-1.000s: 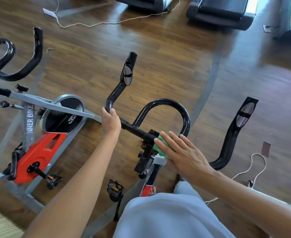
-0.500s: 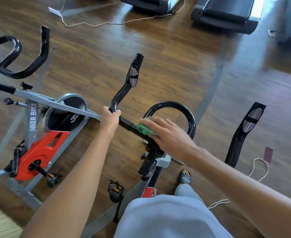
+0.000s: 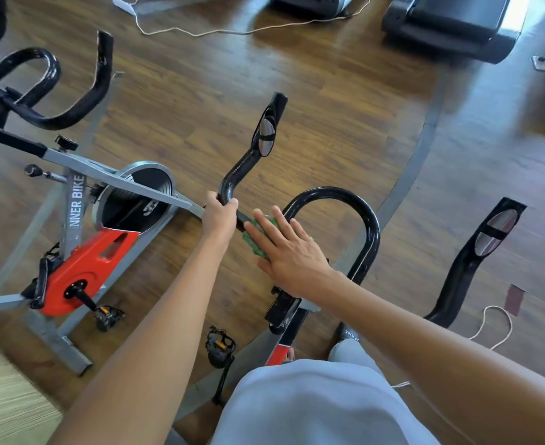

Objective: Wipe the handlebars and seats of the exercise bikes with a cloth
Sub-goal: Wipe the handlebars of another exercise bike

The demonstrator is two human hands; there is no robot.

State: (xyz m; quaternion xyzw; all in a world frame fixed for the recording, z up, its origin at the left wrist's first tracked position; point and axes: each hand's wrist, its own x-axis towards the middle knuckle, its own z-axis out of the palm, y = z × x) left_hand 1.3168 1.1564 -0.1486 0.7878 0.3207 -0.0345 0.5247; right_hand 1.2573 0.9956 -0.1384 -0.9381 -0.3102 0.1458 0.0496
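The black handlebar [image 3: 369,220] of the near exercise bike fills the middle of the view, with a centre loop and two outer horns. My left hand [image 3: 219,216] grips the bend of the left horn [image 3: 254,152]. My right hand [image 3: 288,248] lies flat, fingers spread, pressing a green cloth [image 3: 258,237] onto the crossbar just right of my left hand. The right horn [image 3: 476,261] stands free at the right. The seat of this bike is out of view.
A second grey and red exercise bike [image 3: 81,271] stands at the left, its black handlebar [image 3: 49,91] at the upper left. Treadmill bases [image 3: 451,27] lie at the top right. White cords [image 3: 232,32] trail over the wooden floor. My sandalled foot [image 3: 349,337] is below the stem.
My right hand has slid the green cloth leftward along the crossbar, from the stem clamp toward my left hand. The left hand keeps its grip.
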